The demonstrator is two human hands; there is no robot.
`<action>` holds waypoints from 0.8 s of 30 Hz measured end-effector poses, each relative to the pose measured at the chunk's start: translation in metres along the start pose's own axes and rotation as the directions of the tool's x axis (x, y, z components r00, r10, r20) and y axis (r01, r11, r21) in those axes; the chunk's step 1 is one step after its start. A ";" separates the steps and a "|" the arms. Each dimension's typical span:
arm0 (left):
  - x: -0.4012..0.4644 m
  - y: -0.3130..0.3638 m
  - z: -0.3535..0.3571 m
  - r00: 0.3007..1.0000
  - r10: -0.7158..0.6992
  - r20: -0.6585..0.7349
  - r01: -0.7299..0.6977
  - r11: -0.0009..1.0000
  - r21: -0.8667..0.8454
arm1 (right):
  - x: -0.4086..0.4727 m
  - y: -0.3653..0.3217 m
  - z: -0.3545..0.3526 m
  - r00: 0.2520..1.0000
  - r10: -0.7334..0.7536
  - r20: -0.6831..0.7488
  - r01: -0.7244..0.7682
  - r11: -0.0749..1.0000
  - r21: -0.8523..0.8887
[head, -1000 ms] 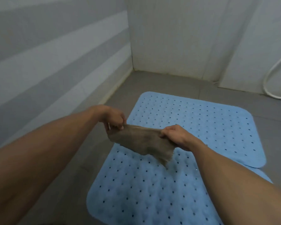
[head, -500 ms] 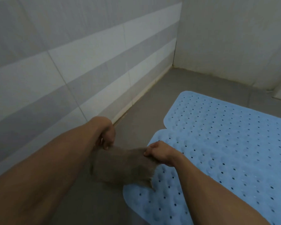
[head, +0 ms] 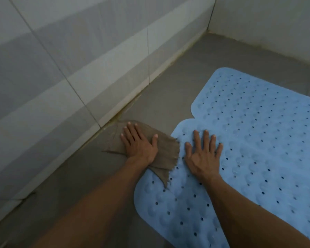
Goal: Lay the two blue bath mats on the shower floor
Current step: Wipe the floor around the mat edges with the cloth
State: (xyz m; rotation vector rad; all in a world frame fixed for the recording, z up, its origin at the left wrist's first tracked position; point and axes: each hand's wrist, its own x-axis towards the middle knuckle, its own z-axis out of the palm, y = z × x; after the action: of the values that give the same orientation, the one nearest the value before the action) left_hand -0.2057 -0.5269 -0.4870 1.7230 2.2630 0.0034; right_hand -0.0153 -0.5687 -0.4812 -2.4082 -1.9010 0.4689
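With both mats [head: 258, 140] flat and overlapping at right of frame, laying looks done: my left hand [head: 140, 145] presses a rag [head: 166, 149] open-palmed, right hand [head: 202, 154] splayed on the near mat; next, wipe floor [head: 168, 90].

This is a bathroom shower stall in a home. Large glossy wall tiles in pale and grey horizontal bands [head: 64, 72] meet a matte grey tiled floor [head: 168, 93] at a stained grout line, walls closing a corner. Two light-blue perforated rubber bath mats [head: 258, 140] lie flat on that floor.
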 end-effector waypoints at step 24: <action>0.142 0.151 0.012 0.977 0.197 -0.082 -0.190 0.978 0.086 | 0.003 0.011 0.028 0.981 0.007 -0.194 -0.003 1.000 0.018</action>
State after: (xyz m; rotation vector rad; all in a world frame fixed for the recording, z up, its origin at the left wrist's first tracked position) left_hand -0.0942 -0.3526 -0.5040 2.0166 2.1730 0.0364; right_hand -0.0116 -0.5732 -0.5108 -2.3504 -1.8020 0.2387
